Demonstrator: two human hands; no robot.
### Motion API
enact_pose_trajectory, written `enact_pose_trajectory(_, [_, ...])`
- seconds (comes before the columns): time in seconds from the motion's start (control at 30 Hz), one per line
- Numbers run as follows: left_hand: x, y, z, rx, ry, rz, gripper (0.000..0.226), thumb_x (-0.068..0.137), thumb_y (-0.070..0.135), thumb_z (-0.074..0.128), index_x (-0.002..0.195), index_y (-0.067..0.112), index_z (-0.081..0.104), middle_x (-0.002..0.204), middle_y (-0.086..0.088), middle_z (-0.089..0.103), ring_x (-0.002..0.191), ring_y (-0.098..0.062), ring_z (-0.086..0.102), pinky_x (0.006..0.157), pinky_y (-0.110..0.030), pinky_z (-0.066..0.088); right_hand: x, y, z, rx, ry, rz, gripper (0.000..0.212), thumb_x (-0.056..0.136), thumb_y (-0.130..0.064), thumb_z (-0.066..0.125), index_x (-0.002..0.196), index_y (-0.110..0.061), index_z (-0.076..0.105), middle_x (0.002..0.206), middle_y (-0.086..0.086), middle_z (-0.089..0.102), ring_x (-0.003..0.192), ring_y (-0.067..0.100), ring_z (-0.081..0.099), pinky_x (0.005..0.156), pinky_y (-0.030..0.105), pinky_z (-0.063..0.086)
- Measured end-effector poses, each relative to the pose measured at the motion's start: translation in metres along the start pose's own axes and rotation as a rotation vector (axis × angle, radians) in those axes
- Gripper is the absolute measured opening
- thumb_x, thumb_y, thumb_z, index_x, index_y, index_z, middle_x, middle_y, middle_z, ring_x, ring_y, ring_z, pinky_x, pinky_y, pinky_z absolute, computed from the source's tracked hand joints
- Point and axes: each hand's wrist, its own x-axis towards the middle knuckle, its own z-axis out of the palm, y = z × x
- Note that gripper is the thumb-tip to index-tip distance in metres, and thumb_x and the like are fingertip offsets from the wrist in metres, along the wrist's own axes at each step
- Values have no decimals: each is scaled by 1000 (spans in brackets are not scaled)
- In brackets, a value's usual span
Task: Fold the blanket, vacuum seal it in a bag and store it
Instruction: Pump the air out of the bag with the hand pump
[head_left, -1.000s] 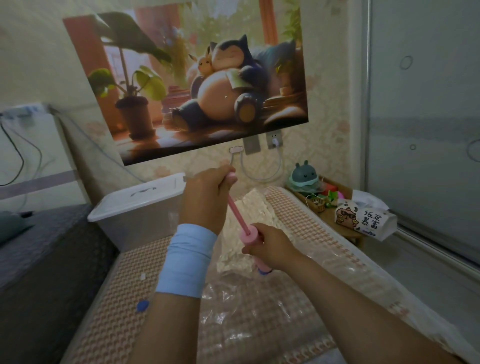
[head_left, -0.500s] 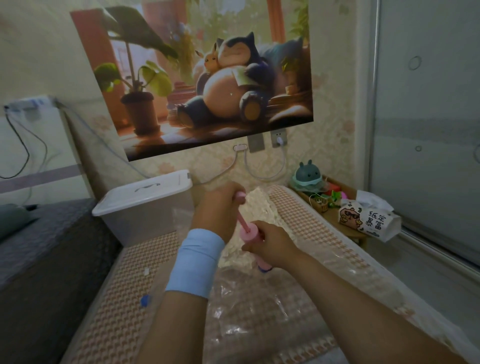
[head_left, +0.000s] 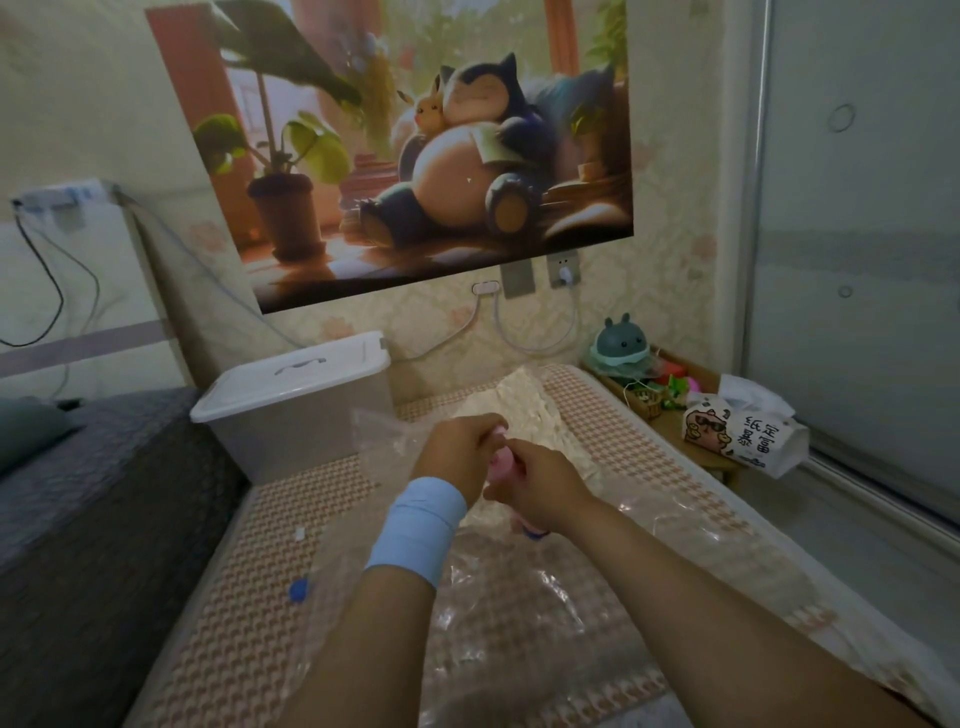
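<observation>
The right hand (head_left: 540, 491) has its grip curled round the barrel of the pink pump (head_left: 501, 462), forearm reaching in from the lower right. The left hand (head_left: 457, 449), a blue wristband (head_left: 418, 530) behind it, has its grip closed over the pump's top end — the two hands touch. The pump stands near upright, its top leaning slightly left and its blue foot down on the clear bag (head_left: 519, 597). The bag lies on the bed (head_left: 234, 597) — the cream blanket (head_left: 530, 410) is inside at its far end, near a lidded storage box (head_left: 296, 395).
</observation>
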Motion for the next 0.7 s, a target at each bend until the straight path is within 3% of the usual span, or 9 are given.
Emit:
enact_pose_trajectory(0.1, [-1,7,-12,23,7,19,14,93,18,56,96,14,70,89,-7,69,84,-23,61,77,-28,47,-1,0,-1,-3,-3,-6,42,74,-36,81,112,-29,66,93,-13,67,83,9,61,65,18,40])
enact_pose_trajectory(0.2, [-12,25,-46,59,146,113,14,94,19,56,90,14,69,80,-2,65,74,-17,55,68,-26,38,-2,0,-5,22,2,-5,42,71,-37,83,110,-32,66,96,-13,69,87,7,62,69,19,42])
enact_pose_trajectory(0.3, [-31,37,-84,75,346,214,15,95,22,55,93,18,70,79,3,64,75,-15,55,71,-24,38,-4,-1,-3,48,4,-1,42,71,-37,83,109,-35,66,96,-14,70,87,5,63,70,18,44])
enact_pose_trajectory(0.5, [-27,33,-84,13,494,220,17,96,21,55,101,17,71,87,4,65,80,-13,56,75,-18,39,-3,-6,4,38,-8,-3,39,74,-33,83,108,-34,65,92,-16,65,83,4,58,66,11,37])
enact_pose_trajectory(0.6, [-5,14,-46,-34,285,103,16,95,21,56,98,18,72,85,3,67,78,-14,59,70,-12,39,-1,-5,6,15,-2,-9,35,75,-34,82,105,-35,64,92,-16,65,84,7,59,65,14,38])
enact_pose_trajectory(0.7, [-4,-6,-7,-40,23,-12,13,93,18,59,94,14,71,86,-7,70,83,-22,62,76,-24,46,1,-4,10,-44,7,-18,46,75,-38,80,118,-31,64,99,-8,70,84,9,59,67,22,39])
